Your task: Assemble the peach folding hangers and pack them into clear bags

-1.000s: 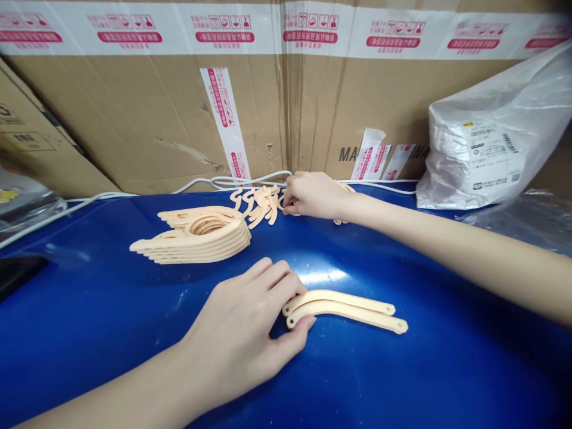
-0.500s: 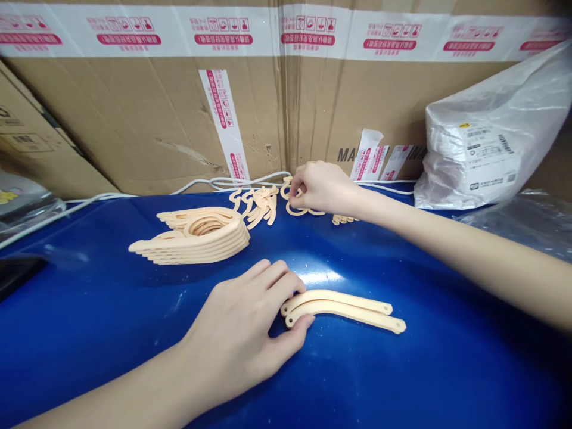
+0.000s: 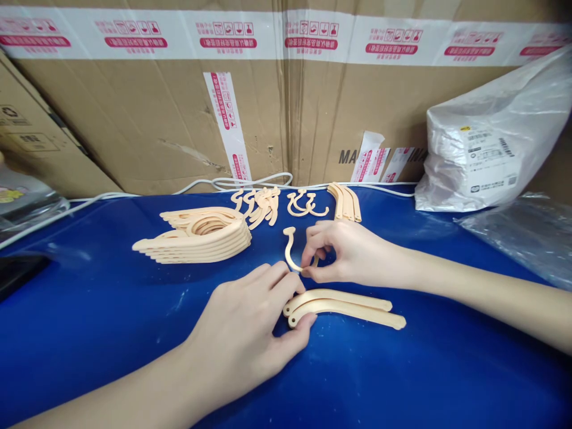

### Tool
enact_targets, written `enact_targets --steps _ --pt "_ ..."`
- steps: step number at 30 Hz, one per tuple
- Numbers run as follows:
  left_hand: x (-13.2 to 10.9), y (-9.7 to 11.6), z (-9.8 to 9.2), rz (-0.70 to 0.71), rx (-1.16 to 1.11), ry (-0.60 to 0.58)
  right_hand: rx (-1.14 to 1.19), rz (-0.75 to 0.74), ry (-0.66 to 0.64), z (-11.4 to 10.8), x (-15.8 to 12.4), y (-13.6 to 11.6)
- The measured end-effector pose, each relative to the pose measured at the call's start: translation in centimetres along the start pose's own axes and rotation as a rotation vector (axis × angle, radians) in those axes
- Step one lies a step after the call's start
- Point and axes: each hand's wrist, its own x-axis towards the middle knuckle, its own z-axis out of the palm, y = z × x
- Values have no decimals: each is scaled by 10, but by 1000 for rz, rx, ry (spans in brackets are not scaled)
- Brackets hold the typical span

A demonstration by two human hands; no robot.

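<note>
My right hand (image 3: 335,253) pinches a cream plastic hanger hook (image 3: 289,250) just above the blue surface, its flat-headed end pointing away from me. Part of the hook is hidden by my fingers. Below it, two curved cream hanger arms (image 3: 344,307) lie side by side. My left hand (image 3: 250,322) grips their holed left ends between thumb and fingers. Farther back are several loose hooks (image 3: 308,204), a pile of small curved pieces (image 3: 263,205) and a few more hanger arms (image 3: 345,202). At the left rests a stack of folded hangers (image 3: 196,238).
Cardboard boxes (image 3: 156,119) form a wall behind the blue table (image 3: 357,375). A white cable (image 3: 250,180) runs along its foot. To the right stands a plastic bag with a label (image 3: 473,155). A dark flat object (image 3: 20,274) lies at the left edge.
My right hand has come from the back toward me, bringing a hook close to the two arms. My left hand stays on the arms' ends.
</note>
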Motion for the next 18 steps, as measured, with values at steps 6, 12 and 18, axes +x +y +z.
enact_targets --steps 6,12,18 --pt "1 -1 0 15 33 20 -61 -12 20 5 -5 -2" --pt "-2 0 1 40 74 43 -48 -4 44 9 -6 -1" --pt "0 1 1 57 118 71 -2 14 98 14 -9 1"
